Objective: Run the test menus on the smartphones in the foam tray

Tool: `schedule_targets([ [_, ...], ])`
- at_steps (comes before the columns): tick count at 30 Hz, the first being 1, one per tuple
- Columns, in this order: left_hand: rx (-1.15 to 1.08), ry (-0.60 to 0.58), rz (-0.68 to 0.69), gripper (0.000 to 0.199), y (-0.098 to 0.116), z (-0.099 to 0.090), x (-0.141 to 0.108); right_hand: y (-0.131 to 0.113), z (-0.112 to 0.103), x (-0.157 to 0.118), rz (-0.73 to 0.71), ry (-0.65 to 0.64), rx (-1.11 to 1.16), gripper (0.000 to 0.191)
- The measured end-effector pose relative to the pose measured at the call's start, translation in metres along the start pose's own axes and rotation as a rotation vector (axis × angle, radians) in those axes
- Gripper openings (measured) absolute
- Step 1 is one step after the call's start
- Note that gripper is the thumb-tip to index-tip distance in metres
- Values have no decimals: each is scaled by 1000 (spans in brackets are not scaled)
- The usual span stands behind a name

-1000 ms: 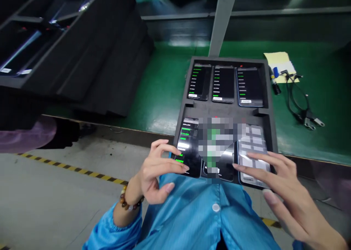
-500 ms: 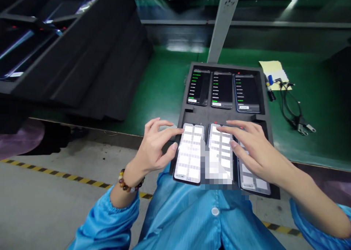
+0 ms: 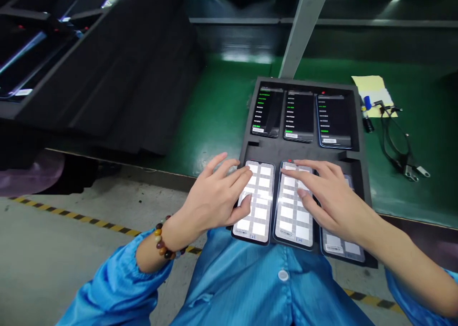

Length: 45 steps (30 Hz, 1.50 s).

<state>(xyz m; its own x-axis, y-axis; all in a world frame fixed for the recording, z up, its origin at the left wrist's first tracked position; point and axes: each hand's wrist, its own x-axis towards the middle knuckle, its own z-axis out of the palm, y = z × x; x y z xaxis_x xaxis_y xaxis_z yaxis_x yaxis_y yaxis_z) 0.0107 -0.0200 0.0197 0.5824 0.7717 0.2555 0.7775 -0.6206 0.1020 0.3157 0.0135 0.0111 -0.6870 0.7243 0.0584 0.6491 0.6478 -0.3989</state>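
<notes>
A black foam tray (image 3: 293, 151) holds phones in two rows. In the far row, the left phone (image 3: 267, 111), the middle phone (image 3: 299, 115) and the right phone (image 3: 334, 120) show dark screens with green and white text. Near me, the left phone (image 3: 255, 211), the middle phone (image 3: 295, 216) and the right phone (image 3: 341, 245) have white block grids. My left hand (image 3: 218, 192) is open, fingertips at the top left of the near left phone. My right hand (image 3: 329, 192), also open, reaches over the near middle phone and partly covers the near right one.
Stacked black foam trays (image 3: 118, 73) with phones rise at the left. Right of the phone tray lie a yellow paper (image 3: 370, 83), a blue-and-black pen-like item (image 3: 368, 121) and black cables (image 3: 397, 147). A grey post (image 3: 304, 28) stands behind. Another person's purple sleeve (image 3: 39, 173) shows at far left.
The tray and table items appear slightly further right. My left hand has moved right, further over the near left phone. My right index fingertip sits nearer the middle phone's left edge.
</notes>
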Motion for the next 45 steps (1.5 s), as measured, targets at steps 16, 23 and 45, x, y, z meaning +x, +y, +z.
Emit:
schedule_targets([
  [16,-102,206,-6,38,44,-10,-66,-46,12,-52,-212,28,57,50],
  [23,-133,299,36,36,53,-8,-85,-56,15,-66,-279,33,96,51],
  [45,-239,351,138,33,56,6,-71,-34,9,-115,-210,64,84,58],
])
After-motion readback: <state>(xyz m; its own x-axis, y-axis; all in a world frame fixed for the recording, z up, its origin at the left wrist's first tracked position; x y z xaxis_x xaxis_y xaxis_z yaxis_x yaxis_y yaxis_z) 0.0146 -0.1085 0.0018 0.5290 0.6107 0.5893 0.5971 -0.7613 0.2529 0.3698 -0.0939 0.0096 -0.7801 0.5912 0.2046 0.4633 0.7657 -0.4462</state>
